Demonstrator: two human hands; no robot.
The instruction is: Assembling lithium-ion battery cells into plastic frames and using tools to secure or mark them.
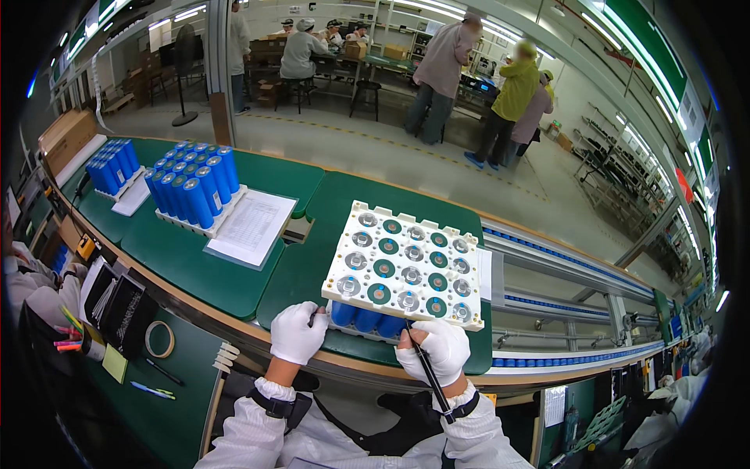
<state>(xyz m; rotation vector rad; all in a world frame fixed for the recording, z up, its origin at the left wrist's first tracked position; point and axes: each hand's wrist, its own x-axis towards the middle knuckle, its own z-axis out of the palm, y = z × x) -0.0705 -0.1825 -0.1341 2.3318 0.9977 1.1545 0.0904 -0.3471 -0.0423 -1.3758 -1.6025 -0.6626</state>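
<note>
In front of me stands a battery pack: a white plastic cell holder (397,268) lies on top of blue cylindrical cells (367,319). Rows of round cell ends show through its holes, some silvery and some with green rings. My right hand (437,352), in a white glove with bare fingertips, is closed round a black pen (431,377). The pen slants up, its upper end close to the holder's front edge; I cannot tell whether it touches. By the front left corner, my left hand (298,332), gloved too, is curled shut, and nothing shows in it.
To the left, blue cells (199,184) stand in a white holder beside a printed sheet (251,224); another cell group (115,166) is farther left. Conveyor rails (562,273) run off to the right. A tape roll (159,340) lies on the lower left table. People work in the background.
</note>
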